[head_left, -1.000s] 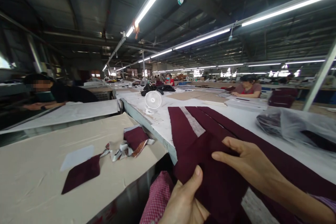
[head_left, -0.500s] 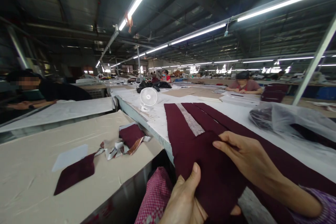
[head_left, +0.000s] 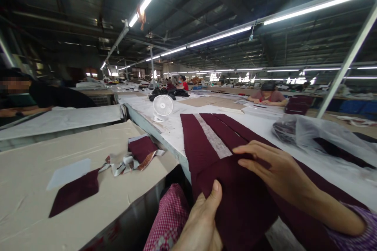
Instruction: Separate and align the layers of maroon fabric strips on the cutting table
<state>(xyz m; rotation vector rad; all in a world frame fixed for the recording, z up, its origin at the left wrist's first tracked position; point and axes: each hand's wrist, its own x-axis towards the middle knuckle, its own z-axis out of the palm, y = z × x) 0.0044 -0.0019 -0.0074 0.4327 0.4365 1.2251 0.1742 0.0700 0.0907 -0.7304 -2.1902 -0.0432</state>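
- Biggest first: the white-topped table [head_left: 173, 137] is stretched out beneath the white fan [head_left: 163, 106] and away to its right, giving the flat room needed for long cloth.
- Left of the fan and nearer, the beige-covered table [head_left: 26, 180] is set alongside.
- Right of the fan and nearer, the long maroon panels [head_left: 194, 137] are laid out, a grey strip [head_left: 216, 141] showing between two; spread like this, creases are probably avoided.
- Well right of the fan, a clear plastic bag [head_left: 326, 129] is parked beside the panels.
- And here, nearer than the fan and to its right, the held maroon piece [head_left: 244, 200] is lifted over the panels, seemingly for its edge to be managed.
- Its far edge is pinched in the right hand's [head_left: 273, 164] grip, nearly closed.
- Its near left side is clamped by the left hand [head_left: 204, 211], thumb on top, fingers mostly hidden; steadied, presumably.
- Smallest: left of the fan and nearer, cloth scraps [head_left: 122, 164] are heaped aside.
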